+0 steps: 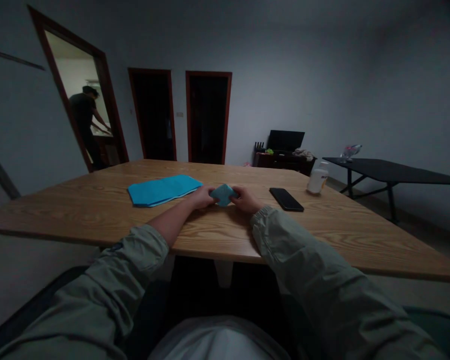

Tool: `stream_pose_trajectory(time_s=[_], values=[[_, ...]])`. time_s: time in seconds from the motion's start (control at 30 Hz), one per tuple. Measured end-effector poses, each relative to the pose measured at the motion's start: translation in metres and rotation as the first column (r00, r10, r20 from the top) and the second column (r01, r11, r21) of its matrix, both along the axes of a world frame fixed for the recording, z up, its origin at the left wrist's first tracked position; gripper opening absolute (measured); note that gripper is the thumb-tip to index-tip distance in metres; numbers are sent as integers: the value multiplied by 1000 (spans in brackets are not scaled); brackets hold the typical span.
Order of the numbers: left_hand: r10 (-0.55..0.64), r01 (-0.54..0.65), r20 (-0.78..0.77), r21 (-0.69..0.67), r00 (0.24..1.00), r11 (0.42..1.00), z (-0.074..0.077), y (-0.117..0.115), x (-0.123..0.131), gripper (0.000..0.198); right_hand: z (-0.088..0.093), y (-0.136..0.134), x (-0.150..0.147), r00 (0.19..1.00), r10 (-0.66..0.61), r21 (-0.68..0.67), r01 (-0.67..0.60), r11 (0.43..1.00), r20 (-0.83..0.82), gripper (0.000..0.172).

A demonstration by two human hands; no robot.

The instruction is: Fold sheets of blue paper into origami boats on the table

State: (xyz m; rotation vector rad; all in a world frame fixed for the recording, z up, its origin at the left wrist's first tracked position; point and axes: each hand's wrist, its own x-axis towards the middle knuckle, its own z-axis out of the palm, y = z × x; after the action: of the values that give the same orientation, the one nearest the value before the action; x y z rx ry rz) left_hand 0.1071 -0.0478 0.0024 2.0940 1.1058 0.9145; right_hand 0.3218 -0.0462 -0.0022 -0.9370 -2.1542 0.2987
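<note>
A small folded piece of light blue paper (224, 195), diamond-shaped from here, is held up just over the wooden table (217, 235). My left hand (203, 196) pinches its left corner, while my right hand (246, 199) grips the right corner; both are closed on it. Beyond my left wrist lies a stack of bright blue paper sheets (163, 190), apart from the folded piece. The fingertips behind the paper are partly hidden.
Right of my hands lies a black phone (286, 199), with a white bottle (318, 179) standing behind it. A black table (393, 171) is at the right. A person (85, 120) leans over a counter through the left doorway.
</note>
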Motion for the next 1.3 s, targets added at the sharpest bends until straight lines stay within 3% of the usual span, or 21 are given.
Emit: stream_pose_trajectory(time_s=[0.17, 0.33, 0.47, 0.63, 0.77, 0.9, 1.0, 1.1, 1.2, 1.3], values=[[-37, 14, 150, 152, 988, 988, 0, -3, 5, 46, 5, -10, -5, 999, -13, -34, 11, 999, -50, 26], [11, -22, 41, 279, 999, 960, 4, -7, 8, 32, 10, -18, -11, 988, -31, -53, 23, 998, -153, 46], [76, -69, -9, 318, 997, 946, 5, -9, 8, 25, 15, -22, -13, 994, -83, 30, 85, 996, -69, 31], [107, -95, -67, 163, 992, 982, 3, -4, 1, 29, 18, -17, -2, 971, -232, 32, 231, 972, 60, 18], [59, -58, -59, 16, 996, 998, 0, 4, -6, 35, 19, -16, 11, 920, -339, 130, 318, 939, 199, 17], [-43, 44, 18, -52, 999, 998, 0, 7, -9, 37, 21, -22, 12, 885, -319, 247, 243, 938, 339, 29], [-107, 108, 22, -89, 994, 990, 6, 2, -7, 37, 22, -26, 6, 861, -254, 255, 151, 955, 441, 34], [-81, 120, 211, -178, 974, 977, 12, -7, -4, 38, 24, -30, 0, 859, -242, 270, 128, 954, 450, 24], [84, 90, 454, -349, 887, 933, 17, -13, -1, 50, 30, -34, -3, 883, -297, 354, 164, 921, 364, 21], [118, 142, 503, -448, 856, 883, 18, -16, 5, 60, 36, -38, -8, 895, -358, 460, 208, 863, 266, 22]])
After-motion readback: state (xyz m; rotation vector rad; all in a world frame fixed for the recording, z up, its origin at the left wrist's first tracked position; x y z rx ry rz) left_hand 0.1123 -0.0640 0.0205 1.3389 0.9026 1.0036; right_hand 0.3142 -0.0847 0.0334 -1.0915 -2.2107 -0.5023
